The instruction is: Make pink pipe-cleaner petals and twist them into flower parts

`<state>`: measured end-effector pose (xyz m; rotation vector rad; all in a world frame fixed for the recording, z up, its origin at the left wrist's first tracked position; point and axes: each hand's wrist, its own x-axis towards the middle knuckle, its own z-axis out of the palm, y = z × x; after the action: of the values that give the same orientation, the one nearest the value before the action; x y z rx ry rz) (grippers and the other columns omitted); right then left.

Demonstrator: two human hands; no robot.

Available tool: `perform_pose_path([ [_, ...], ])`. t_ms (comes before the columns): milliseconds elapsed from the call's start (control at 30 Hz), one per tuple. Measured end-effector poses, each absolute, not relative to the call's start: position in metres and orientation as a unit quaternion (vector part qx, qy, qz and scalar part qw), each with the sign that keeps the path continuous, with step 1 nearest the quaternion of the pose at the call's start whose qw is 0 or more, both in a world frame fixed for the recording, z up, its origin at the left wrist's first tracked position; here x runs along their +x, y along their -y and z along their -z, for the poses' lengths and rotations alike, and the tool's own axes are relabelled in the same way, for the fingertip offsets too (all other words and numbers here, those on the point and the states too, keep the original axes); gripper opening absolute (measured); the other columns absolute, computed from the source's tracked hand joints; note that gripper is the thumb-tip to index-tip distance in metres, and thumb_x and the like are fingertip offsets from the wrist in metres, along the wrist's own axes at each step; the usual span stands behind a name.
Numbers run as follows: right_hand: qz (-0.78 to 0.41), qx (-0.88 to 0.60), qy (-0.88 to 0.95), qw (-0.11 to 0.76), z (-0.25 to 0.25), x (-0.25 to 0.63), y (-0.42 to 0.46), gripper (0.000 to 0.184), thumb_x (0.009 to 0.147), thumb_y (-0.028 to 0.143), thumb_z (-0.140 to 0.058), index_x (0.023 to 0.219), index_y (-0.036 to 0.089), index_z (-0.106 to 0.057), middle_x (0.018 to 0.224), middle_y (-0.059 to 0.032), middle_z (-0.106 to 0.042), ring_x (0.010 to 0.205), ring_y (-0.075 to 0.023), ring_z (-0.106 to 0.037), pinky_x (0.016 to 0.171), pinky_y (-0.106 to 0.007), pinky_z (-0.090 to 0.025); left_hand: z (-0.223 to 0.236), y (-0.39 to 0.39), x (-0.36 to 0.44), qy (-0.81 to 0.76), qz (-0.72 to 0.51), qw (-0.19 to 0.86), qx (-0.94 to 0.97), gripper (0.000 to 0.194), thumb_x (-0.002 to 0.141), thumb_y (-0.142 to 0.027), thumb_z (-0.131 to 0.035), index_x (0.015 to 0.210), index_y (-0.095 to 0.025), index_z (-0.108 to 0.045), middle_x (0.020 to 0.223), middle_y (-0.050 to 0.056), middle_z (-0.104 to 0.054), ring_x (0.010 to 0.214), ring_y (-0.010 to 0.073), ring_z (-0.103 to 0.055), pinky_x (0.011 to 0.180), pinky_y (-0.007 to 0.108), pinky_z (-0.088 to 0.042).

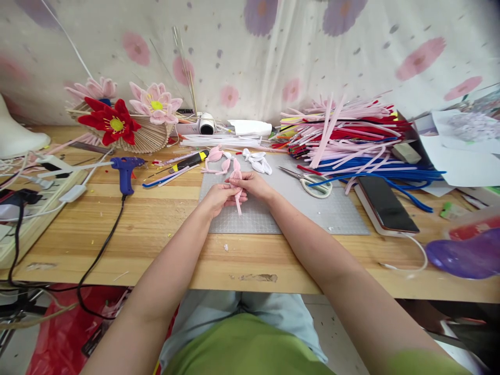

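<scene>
Over the grey cutting mat [250,221], both hands meet around a pink pipe-cleaner petal [236,167]. My left hand [221,199] pinches it low, where a short pink stem hangs below the fingers. My right hand [252,183] closes on its middle from the right, thumb and fingertips pressed to it. Fingers partly cover the piece. Just beyond lie finished-looking pink petals [214,154] and white petals [260,162]. Scissors [312,183] rest on the mat to the right of my right hand.
A blue glue gun [125,174] stands at left, its black cord crossing the table. A yellow-black utility knife [190,161] lies behind the mat. Pipe cleaners [344,130] are heaped back right, near a phone [386,204]. Red and pink flowers [117,124] stand back left.
</scene>
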<state>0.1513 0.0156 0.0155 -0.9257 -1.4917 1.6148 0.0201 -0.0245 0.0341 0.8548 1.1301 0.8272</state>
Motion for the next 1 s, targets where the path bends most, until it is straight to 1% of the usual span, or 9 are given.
perform_pose_path([
  [133,-0.606,-0.362,0.588,0.394,-0.0143,0.1503,-0.0146,0.036,0.059,0.045,-0.069,0.071,0.011,-0.065,0.055,0.0023,-0.055,0.051,-0.0059,-0.042,0.047,-0.020,-0.032,-0.0374,0.0241,0.0211,-0.516,-0.376,0.676,0.367,0.009,0.076,-0.010,-0.059,0.069,-0.007,-0.065,0.068,0.011,-0.068,0.056,0.0148,-0.065,0.060,0.026,-0.053],
  [233,-0.594,-0.361,0.599,0.398,-0.0132,0.1498,-0.0155,0.037,0.059,0.047,-0.069,0.066,0.011,-0.064,0.054,0.0026,-0.053,0.050,-0.0054,-0.040,0.047,-0.020,-0.030,-0.0395,0.0237,0.0196,-0.523,-0.375,0.675,0.360,0.012,0.077,-0.008,-0.056,0.068,-0.007,-0.065,0.068,0.010,-0.069,0.058,0.0147,-0.066,0.060,0.025,-0.053],
  [367,-0.593,-0.372,0.595,0.395,-0.0140,0.1502,-0.0169,0.040,0.057,0.048,-0.069,0.070,0.010,-0.064,0.055,0.0024,-0.053,0.051,-0.0058,-0.040,0.048,-0.021,-0.030,-0.0403,0.0241,0.0160,-0.515,-0.373,0.675,0.375,0.012,0.078,-0.011,-0.057,0.069,-0.007,-0.065,0.073,0.011,-0.069,0.064,0.0157,-0.067,0.062,0.025,-0.053],
  [500,-0.582,-0.383,0.596,0.399,-0.0169,0.1508,-0.0155,0.041,0.059,0.048,-0.067,0.075,0.010,-0.065,0.057,0.0019,-0.053,0.054,-0.0068,-0.042,0.050,-0.021,-0.030,-0.0394,0.0246,0.0127,-0.497,-0.340,0.693,0.396,0.010,0.076,-0.016,-0.062,0.074,-0.007,-0.066,0.075,0.013,-0.070,0.068,0.0177,-0.068,0.066,0.028,-0.054],
  [567,-0.573,-0.386,0.599,0.405,-0.0178,0.1507,-0.0143,0.042,0.061,0.048,-0.066,0.076,0.010,-0.066,0.059,0.0015,-0.054,0.056,-0.0068,-0.042,0.051,-0.021,-0.030,-0.0389,0.0249,0.0124,-0.506,-0.327,0.688,0.405,0.009,0.074,-0.016,-0.065,0.072,-0.007,-0.066,0.073,0.013,-0.070,0.066,0.0181,-0.068,0.065,0.028,-0.054],
  [667,-0.580,-0.389,0.600,0.389,-0.0173,0.1501,-0.0144,0.042,0.060,0.048,-0.067,0.074,0.009,-0.066,0.061,0.0007,-0.055,0.056,-0.0067,-0.043,0.052,-0.022,-0.032,-0.0391,0.0254,0.0143,-0.524,-0.325,0.673,0.410,0.010,0.074,-0.013,-0.063,0.067,-0.007,-0.065,0.068,0.013,-0.069,0.062,0.0172,-0.067,0.061,0.026,-0.053],
  [733,-0.589,-0.394,0.594,0.382,-0.0162,0.1496,-0.0160,0.042,0.058,0.048,-0.068,0.074,0.009,-0.065,0.060,0.0005,-0.056,0.056,-0.0073,-0.044,0.052,-0.022,-0.033,-0.0399,0.0254,0.0164,-0.533,-0.338,0.664,0.400,0.010,0.074,-0.012,-0.063,0.066,-0.007,-0.064,0.065,0.011,-0.068,0.060,0.0169,-0.067,0.059,0.025,-0.052],
  [900,-0.576,-0.405,0.581,0.409,-0.0144,0.1479,-0.0194,0.038,0.057,0.047,-0.069,0.068,0.010,-0.064,0.056,0.0011,-0.054,0.056,-0.0081,-0.046,0.051,-0.022,-0.033,-0.0401,0.0234,0.0194,-0.545,-0.396,0.648,0.356,0.008,0.073,-0.011,-0.064,0.066,-0.007,-0.062,0.060,0.009,-0.066,0.058,0.0172,-0.067,0.060,0.027,-0.054],
  [1000,-0.575,-0.408,0.579,0.409,-0.0142,0.1472,-0.0183,0.038,0.057,0.046,-0.069,0.066,0.011,-0.062,0.055,0.0017,-0.053,0.054,-0.0073,-0.045,0.050,-0.022,-0.033,-0.0381,0.0224,0.0178,-0.541,-0.391,0.652,0.358,0.007,0.073,-0.011,-0.063,0.067,-0.007,-0.063,0.061,0.009,-0.066,0.058,0.0170,-0.067,0.060,0.026,-0.054],
])
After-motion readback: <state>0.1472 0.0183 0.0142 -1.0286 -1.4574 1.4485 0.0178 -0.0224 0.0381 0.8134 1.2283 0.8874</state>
